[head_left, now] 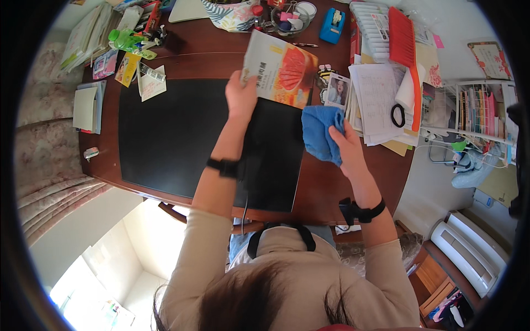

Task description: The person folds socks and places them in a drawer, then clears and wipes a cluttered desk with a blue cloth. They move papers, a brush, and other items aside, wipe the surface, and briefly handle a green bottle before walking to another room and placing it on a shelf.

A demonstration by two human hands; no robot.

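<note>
My left hand (241,96) grips the left edge of a flat printed box or booklet (271,68), white and orange with writing and a red fan-shaped picture. It is held above the far edge of a black desk mat (178,136). A folded blue cloth (321,132) is pinched in my right hand (350,145), just below the printed item's lower right corner. Whether the cloth touches that corner I cannot tell. Close beyond the cloth lies a photo card (337,90). Both wrists wear black bands.
Papers (377,99) are stacked at the right, with a red brush (403,41) on top. A blue tape dispenser (332,25), a glass bowl of small items (291,20) and a patterned fabric container (230,14) stand at the back. A green bottle (126,40) lies at the far left.
</note>
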